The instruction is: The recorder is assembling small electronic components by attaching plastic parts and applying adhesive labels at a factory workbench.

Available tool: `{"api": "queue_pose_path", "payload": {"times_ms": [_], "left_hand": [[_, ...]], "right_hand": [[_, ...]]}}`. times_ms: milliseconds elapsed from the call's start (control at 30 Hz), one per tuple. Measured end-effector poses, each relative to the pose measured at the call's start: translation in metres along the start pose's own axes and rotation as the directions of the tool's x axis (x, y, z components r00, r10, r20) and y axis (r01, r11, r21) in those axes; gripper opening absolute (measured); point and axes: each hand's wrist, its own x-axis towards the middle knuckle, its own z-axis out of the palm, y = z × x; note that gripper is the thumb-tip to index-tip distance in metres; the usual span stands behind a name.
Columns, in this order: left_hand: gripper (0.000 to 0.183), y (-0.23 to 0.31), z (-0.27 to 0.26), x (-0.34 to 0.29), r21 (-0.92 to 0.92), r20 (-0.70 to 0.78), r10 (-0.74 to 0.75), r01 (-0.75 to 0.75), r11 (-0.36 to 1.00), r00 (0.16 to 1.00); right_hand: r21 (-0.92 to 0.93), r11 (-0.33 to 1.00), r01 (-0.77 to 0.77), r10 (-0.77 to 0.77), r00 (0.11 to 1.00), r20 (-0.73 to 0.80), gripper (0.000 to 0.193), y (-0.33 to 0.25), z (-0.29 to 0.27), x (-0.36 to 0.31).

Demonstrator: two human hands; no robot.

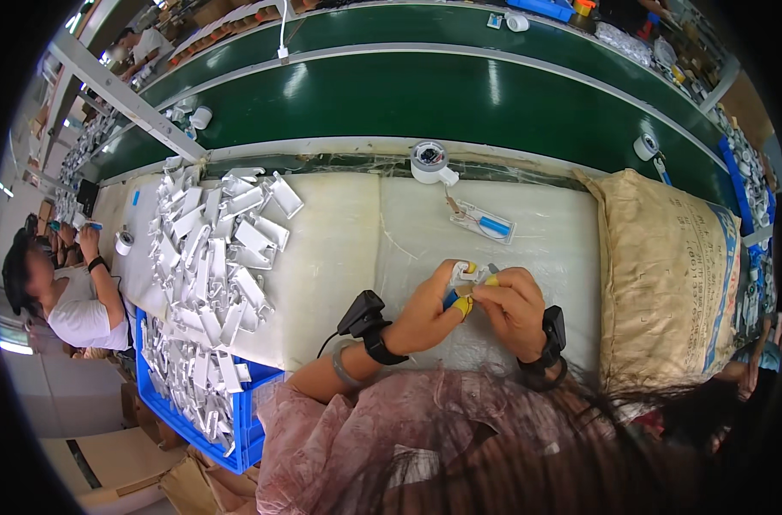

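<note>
My left hand (434,311) is closed round a small white plastic part (466,269), with a bit of blue (449,299) showing between the fingers. Right against it, my right hand (513,311) is closed in a pinch; what its fingertips grip is too small to make out. Yellow covers sit on some fingertips. Beyond the hands lies a white plastic cover (464,221) holding a blue cylindrical battery (494,227). Thin wires run from it towards a round white housing (430,161) with its inside exposed, near the table's far edge.
Many white plastic covers (215,249) are heaped on the left; more fill a blue crate (254,429) below. A woven sack (666,275) stands on the right. Past the table runs a green conveyor belt (365,94). A co-worker (86,296) sits at far left.
</note>
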Motion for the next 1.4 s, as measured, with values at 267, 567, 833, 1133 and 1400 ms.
{"api": "queue_pose_path", "payload": {"times_ms": [267, 567, 833, 1133, 1400], "left_hand": [[0.043, 0.0049, 0.0013, 0.0034, 0.029, -0.03, -0.008, 0.009, 1.0, 1.0], [0.038, 0.0028, -0.0004, 0.0018, 0.133, -0.009, 0.049, -0.048, 0.99, 0.999], [0.04, 0.0051, -0.0069, -0.0009, -0.155, 0.084, -0.03, 0.042, 0.987, 0.996], [0.041, 0.0019, 0.0013, 0.0006, 0.151, 0.004, 0.203, -0.201, 0.968, 0.979], [0.04, 0.0022, 0.0014, -0.0012, 0.217, -0.035, 0.11, -0.1, 0.971, 0.993]], "right_hand": [[-0.008, 1.0, -0.009, 0.008, 0.998, -0.056, 0.025, -0.0003, 0.0024, 0.0015], [-0.029, 1.0, -0.004, 0.003, 0.999, -0.038, 0.025, -0.0015, 0.0011, 0.0044], [-0.069, 0.998, 0.006, -0.007, 1.0, -0.017, 0.026, -0.0048, -0.0003, 0.0016], [-0.061, 0.998, -0.034, 0.031, 0.998, -0.06, 0.026, -0.0068, 0.0019, 0.0032], [-0.072, 0.997, -0.024, 0.021, 0.999, -0.04, 0.025, -0.0076, 0.0012, 0.0062]]}}
